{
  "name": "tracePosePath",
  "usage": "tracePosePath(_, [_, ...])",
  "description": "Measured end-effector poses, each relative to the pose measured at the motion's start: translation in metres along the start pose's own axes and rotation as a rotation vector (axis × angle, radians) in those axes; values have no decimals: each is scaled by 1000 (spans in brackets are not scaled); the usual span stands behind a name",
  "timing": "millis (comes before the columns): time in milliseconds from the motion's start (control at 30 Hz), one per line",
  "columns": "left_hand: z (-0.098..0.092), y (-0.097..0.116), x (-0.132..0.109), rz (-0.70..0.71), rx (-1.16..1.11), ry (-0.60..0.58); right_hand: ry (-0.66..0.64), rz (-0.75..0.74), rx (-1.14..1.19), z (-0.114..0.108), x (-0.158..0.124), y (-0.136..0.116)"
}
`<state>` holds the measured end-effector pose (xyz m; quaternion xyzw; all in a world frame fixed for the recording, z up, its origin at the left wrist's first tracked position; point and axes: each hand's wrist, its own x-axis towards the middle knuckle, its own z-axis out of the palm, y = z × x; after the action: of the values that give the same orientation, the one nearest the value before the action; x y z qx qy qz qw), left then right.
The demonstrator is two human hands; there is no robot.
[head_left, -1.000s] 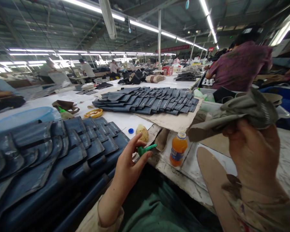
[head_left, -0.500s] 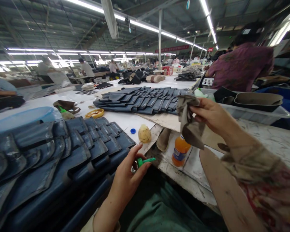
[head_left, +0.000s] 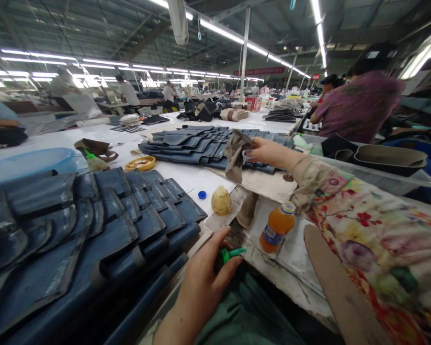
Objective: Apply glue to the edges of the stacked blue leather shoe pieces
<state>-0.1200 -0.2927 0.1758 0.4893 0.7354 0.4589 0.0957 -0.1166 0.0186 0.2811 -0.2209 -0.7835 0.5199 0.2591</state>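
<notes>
My left hand [head_left: 204, 282] is low at the table's front edge, its fingers pinched on a small green plastic tool [head_left: 232, 254]. My right hand [head_left: 264, 151] reaches far forward in a flowered sleeve and grips a limp grey-brown piece of material [head_left: 235, 155] that hangs over the far spread of dark blue leather pieces [head_left: 201, 146]. A nearer stack of dark blue leather pieces [head_left: 93, 225] fills the table to the left of my left hand.
An orange drink bottle [head_left: 278, 227], a yellowish lump [head_left: 221, 200] and a blue cap [head_left: 201, 194] stand on the white table [head_left: 187, 177]. A tan insole board [head_left: 341, 297] lies at right. A person in purple [head_left: 359, 105] works behind a tray [head_left: 398, 175]. A blue basin [head_left: 25, 163] sits at left.
My right hand has carried the grey-brown piece from close in front of me out over the far blue pieces. My left hand has dropped lower with the green tool.
</notes>
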Motion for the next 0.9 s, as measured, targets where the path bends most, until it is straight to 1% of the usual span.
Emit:
tracePosePath(100, [-1, -1, 1, 9, 0, 21, -18, 108, -458, -10, -3, 8])
tracePosePath(167, [0, -3, 3, 30, 1, 48, -48, 85, -698, -21, -16, 3])
tracePosePath(200, [1, -4, 4, 50, 2, 64, -74, 40, -734, -25, -27, -3])
tracePosePath(300, [5, -6, 8, 124, 6, 119, -183, -147, -670, -30, -73, -26])
tracePosePath(367, [8, -6, 9, 153, 1, 141, -324, -266, -618, -22, -110, -35])
tracePosePath(433, [11, -5, 10, 160, -27, 141, -443, -366, -606, -9, -145, -33])
tracePosePath(500, [14, -2, 9, 161, -59, 126, -495, -390, -604, 6, -172, -22])
tracePosePath(600, [17, 2, 7, 177, -55, 94, -479, -336, -529, 23, -193, 2])
tracePosePath(700, [18, 7, 6, 203, -20, 61, -418, -289, -358, 35, -202, 22])
tracePosePath(800, [19, 11, 5, 215, 11, 31, -330, -261, -204, 42, -208, 33])
tracePosePath(900, [20, 13, 5, 216, 41, -3, -264, -212, -111, 46, -213, 40])
